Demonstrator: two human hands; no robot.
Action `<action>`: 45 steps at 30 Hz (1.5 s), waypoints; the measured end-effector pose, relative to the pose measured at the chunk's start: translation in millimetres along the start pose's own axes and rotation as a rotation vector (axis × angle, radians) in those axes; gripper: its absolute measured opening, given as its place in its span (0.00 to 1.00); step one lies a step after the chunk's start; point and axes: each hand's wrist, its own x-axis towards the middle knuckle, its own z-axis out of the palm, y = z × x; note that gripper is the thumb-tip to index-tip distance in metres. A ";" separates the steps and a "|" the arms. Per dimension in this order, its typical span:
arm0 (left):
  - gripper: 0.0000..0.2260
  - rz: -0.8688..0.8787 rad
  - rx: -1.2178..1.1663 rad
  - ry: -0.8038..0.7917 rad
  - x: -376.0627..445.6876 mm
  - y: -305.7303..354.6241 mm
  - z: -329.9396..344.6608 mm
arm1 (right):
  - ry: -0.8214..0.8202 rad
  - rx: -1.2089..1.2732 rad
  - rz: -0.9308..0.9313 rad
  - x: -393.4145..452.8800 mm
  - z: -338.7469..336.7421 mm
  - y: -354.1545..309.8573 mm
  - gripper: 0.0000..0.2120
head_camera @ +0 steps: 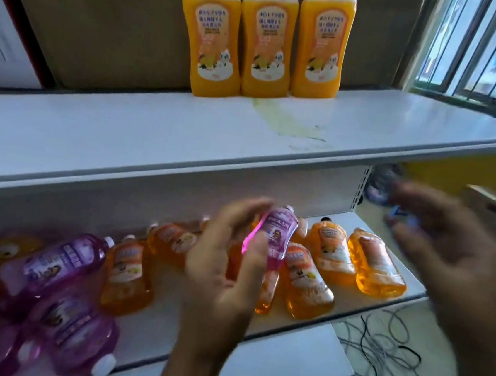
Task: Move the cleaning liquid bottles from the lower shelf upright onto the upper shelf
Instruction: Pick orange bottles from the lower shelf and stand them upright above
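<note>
Bottles, lower shelf (376, 296): purple and orange cleaning-liquid bottles lie on their sides across the white board. Far left, a cluster of purple bottles (58, 263), some stacked over one another, white caps pointing various ways. Toward the centre and right, orange bottles (376, 268) lie flat, several touching or overlapping.
Poster, upper left: red-edged white sheet (2, 36) leaning by the cardboard backing; print not legible.
Left hand (226, 265): raised in front of the lower shelf, palm turned inward. Fingers curled over the top, thumb pressing from the near side, so the hand grips one small purple bottle (275, 239). That bottle is held clear of the shelf, tilted, its base end upward and to the right; its cap end is hidden by the hand.
Upper shelf (92, 141): white board, three orange bottles (267, 36) standing upright in a row at the back, side by side and touching, against brown cardboard. A yellowish stain (281, 121) runs forward from them.
Right hand (449, 242): motion-blurred, just right of the held bottle and apart from it. Fingers spread and only loosely bent; nothing in its grasp.
Floor, lower right: tangle of dark cables (382, 358) on pale tiles.
Window (484, 50): barred, upper right.
</note>
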 end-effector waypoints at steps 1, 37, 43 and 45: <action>0.15 -0.154 0.011 -0.032 -15.5 -13.5 6.8 | -0.020 0.030 0.104 -18.8 3.9 17.6 0.20; 0.28 -1.002 -0.164 -0.305 -138.0 -89.0 32.1 | -0.129 -0.029 0.759 -111.1 64.2 103.4 0.35; 0.35 -0.957 -0.205 -0.316 -131.4 -65.7 10.5 | -0.241 0.000 0.616 -102.4 71.6 72.6 0.38; 0.36 -0.936 -0.189 -0.269 -130.3 -56.0 3.6 | -0.374 0.050 0.560 -95.0 77.9 62.0 0.39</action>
